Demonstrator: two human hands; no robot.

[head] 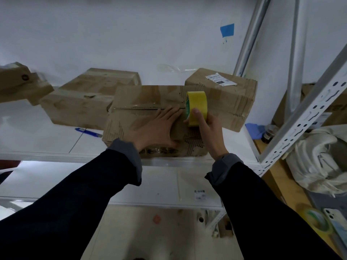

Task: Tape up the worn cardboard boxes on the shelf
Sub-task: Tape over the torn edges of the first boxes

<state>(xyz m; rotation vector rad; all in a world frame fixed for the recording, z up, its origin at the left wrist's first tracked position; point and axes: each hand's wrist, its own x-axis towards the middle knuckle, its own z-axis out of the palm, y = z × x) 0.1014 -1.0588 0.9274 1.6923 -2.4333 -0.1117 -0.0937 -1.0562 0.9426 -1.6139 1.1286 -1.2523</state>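
A worn cardboard box (135, 102) lies at the front of the white shelf (47, 145), with clear tape along its top seam. My left hand (159, 126) presses flat on the box top, fingers straight and reaching to the seam. My right hand (208, 126) grips a yellow tape roll (198, 107) held upright at the right end of the seam. Behind stand a second box (90, 98) on the left and a labelled box (231, 98) on the right. Another box (20, 83) sits at the far left.
A blue pen-like tool (88, 131) lies on the shelf left of the front box. Grey shelf uprights (298, 126) rise at the right. Beyond them are white cloth (315, 158), a dark jar (269, 133), another tape roll (317, 222) and a phone (338, 224).
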